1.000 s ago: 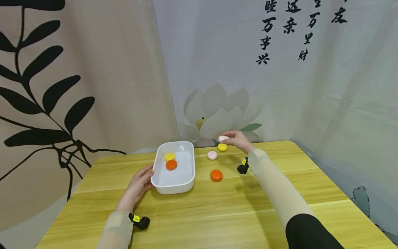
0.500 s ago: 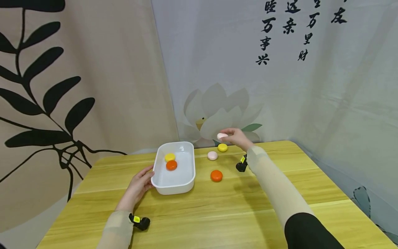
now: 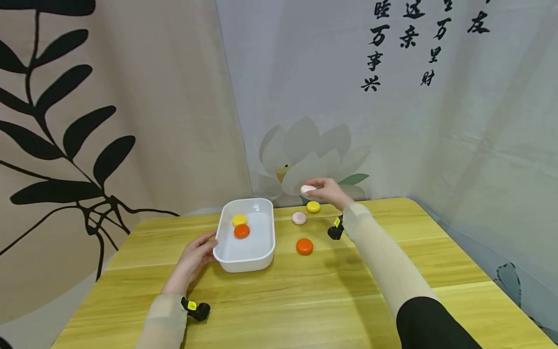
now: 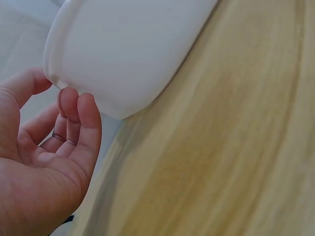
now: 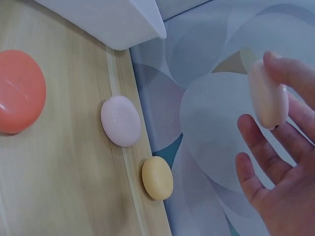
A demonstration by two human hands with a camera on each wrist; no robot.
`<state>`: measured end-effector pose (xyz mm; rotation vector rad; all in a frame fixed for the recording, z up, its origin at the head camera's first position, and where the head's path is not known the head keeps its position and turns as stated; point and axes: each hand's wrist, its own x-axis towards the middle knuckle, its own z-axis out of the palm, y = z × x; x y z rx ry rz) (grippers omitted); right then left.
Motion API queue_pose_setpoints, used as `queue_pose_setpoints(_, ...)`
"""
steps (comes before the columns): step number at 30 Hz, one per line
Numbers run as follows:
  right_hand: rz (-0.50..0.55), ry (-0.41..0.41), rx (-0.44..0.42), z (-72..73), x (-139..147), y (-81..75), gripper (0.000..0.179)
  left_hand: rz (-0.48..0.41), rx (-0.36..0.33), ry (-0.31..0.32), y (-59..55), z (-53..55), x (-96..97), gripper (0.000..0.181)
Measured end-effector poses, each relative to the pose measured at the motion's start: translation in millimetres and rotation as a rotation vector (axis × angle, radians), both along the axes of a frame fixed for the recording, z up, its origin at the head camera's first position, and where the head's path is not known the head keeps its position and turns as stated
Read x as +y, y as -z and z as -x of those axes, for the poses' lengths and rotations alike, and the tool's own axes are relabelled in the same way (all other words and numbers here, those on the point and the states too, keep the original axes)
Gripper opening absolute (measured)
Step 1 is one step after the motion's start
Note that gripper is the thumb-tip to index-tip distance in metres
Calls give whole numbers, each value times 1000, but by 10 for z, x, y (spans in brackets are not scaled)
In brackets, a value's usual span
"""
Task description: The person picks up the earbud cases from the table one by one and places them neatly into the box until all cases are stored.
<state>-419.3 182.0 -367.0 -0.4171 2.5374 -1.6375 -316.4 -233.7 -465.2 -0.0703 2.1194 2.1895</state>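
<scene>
My right hand (image 3: 329, 192) pinches a pale pink rounded disc (image 5: 268, 96) between thumb and fingers, lifted above the far table edge. The lower fingers of that hand are spread apart in the right wrist view. Below it on the wood lie a yellow disc (image 3: 313, 207), another pale pink disc (image 3: 299, 218) and an orange disc (image 3: 304, 246). My left hand (image 3: 194, 257) grips the left rim of a white tub (image 3: 246, 266), thumb and fingertips at its edge (image 4: 69, 83). Inside the tub, a yellow disc (image 3: 239, 220) and an orange one (image 3: 241, 231) lie against each other.
The wooden table (image 3: 279, 310) ends at the back close to a printed cloth (image 3: 174, 121) with leaves, a lotus and writing. Black wrist cameras (image 3: 198, 311) are worn on both wrists.
My right hand has risen slightly and moved a little left with the pale pink disc. The left hand stays on the tub, and the other discs lie as before.
</scene>
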Motion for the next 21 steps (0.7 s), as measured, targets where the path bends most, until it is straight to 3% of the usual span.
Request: queue_pose_setpoints(21, 3, -29, 29, 35, -213, -60, 46, 4, 24, 9, -38, -2, -20, 56)
